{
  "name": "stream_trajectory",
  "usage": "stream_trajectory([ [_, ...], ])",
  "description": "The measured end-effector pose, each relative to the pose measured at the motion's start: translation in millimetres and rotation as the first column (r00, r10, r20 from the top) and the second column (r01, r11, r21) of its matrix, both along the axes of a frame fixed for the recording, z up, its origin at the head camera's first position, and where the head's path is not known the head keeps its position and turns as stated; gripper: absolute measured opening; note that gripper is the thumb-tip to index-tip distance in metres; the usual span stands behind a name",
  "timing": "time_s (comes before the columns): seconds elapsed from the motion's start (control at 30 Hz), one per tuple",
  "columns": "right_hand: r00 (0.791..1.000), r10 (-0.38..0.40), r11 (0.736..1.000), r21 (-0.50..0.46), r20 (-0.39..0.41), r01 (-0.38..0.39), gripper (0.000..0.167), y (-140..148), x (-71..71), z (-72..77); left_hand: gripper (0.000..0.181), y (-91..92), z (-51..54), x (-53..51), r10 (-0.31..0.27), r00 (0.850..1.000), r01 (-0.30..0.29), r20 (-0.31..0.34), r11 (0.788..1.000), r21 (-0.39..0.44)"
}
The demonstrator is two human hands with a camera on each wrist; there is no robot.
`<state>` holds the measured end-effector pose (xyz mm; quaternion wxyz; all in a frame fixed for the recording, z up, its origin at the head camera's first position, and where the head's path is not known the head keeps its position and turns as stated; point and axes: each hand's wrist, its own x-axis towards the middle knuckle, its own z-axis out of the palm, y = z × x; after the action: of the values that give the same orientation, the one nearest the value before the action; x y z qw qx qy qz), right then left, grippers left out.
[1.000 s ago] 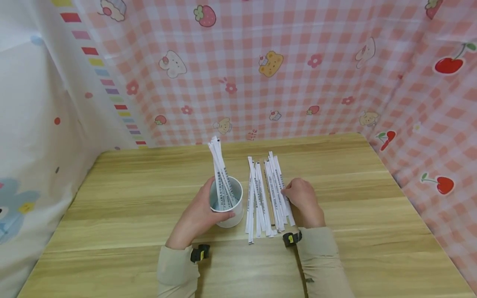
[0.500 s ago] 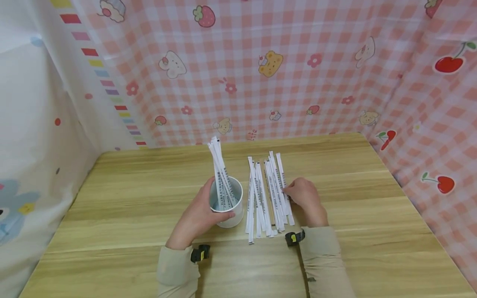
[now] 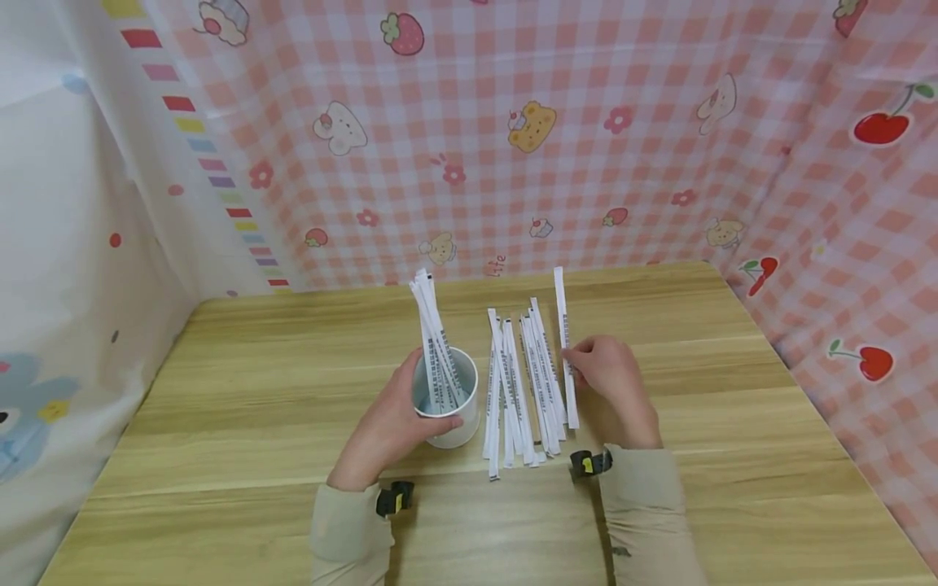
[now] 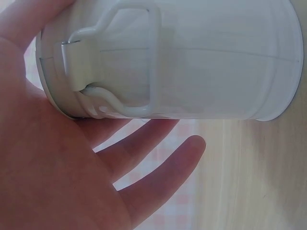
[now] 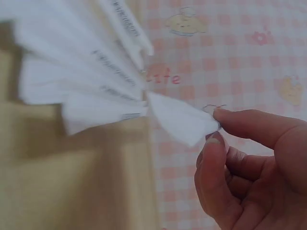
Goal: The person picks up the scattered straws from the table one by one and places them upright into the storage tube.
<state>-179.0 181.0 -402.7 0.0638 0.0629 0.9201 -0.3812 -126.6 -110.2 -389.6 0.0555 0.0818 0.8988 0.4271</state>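
My left hand (image 3: 388,427) grips a white metal bucket (image 3: 460,430), thumb in front and fingers round the far side. In the left wrist view the bucket (image 4: 211,62) shows a small wire handle (image 4: 153,62) on its wall. Several slim white paper-wrapped sticks (image 3: 434,342) with dark print lean inside it, tops above the rim. Between thumb and fingertips my right hand (image 3: 608,370) pinches one wrapped stick (image 3: 563,317), just right of the loose row (image 3: 513,391) on the table. The right wrist view shows the held stick (image 5: 180,117) blurred, between thumb and index finger.
A wood-grain table (image 3: 242,423) carries everything. Pink checked cloth (image 3: 469,106) hangs behind and on the right, and white printed cloth (image 3: 73,203) on the left. Each wrist wears a small black camera; the right one (image 3: 589,464) sits near the row's front end.
My right hand has drawn one wrapped stick off the right end of the row, rightward and away from me. The left hand and bucket have stayed in place.
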Motion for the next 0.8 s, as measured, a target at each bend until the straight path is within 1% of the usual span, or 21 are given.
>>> stream_trajectory([
  [0.13,0.999,-0.015,1.0,-0.023,-0.042,0.014,0.029,-2.5,2.9,11.8,0.096,0.3,0.3,0.5,0.003,1.0,-0.003,0.01,1.0,0.0],
  [0.27,0.992,-0.03,0.999,-0.047,-0.121,0.025,0.03,-7.1,6.8,24.5,0.096,0.5,0.5,0.7,0.003,1.0,-0.003,0.013,1.0,0.005],
  [0.37,0.981,-0.046,0.997,-0.069,-0.188,0.033,0.032,-11.9,10.2,33.4,0.096,0.1,0.5,0.5,0.0,1.0,0.0,0.009,1.0,0.009],
  [0.5,0.958,-0.08,0.994,-0.1,-0.277,0.054,0.035,-20.9,15.8,44.4,0.095,-0.5,0.3,-0.1,-0.009,1.0,0.009,-0.004,1.0,0.006],
  [0.57,0.939,-0.1,0.99,-0.128,-0.328,0.06,0.037,-27.2,18.9,50.4,0.095,-0.8,-0.4,-0.8,-0.018,1.0,0.018,-0.015,1.0,0.004],
  [0.63,0.914,-0.111,0.986,-0.158,-0.391,0.052,0.036,-34.3,22.0,56.5,0.095,-1.1,-1.4,-1.5,-0.024,0.999,0.024,-0.023,1.0,0.005],
  [0.7,0.879,-0.116,0.982,-0.187,-0.463,0.032,0.033,-41.7,24.9,61.9,0.095,-1.3,-2.3,-2.1,-0.028,0.999,0.028,-0.027,1.0,0.006],
  [0.8,0.816,-0.105,0.978,-0.207,-0.568,-0.018,0.027,-52.2,28.9,67.4,0.095,-1.6,-3.0,-2.5,-0.031,0.999,0.031,-0.028,0.999,0.011],
])
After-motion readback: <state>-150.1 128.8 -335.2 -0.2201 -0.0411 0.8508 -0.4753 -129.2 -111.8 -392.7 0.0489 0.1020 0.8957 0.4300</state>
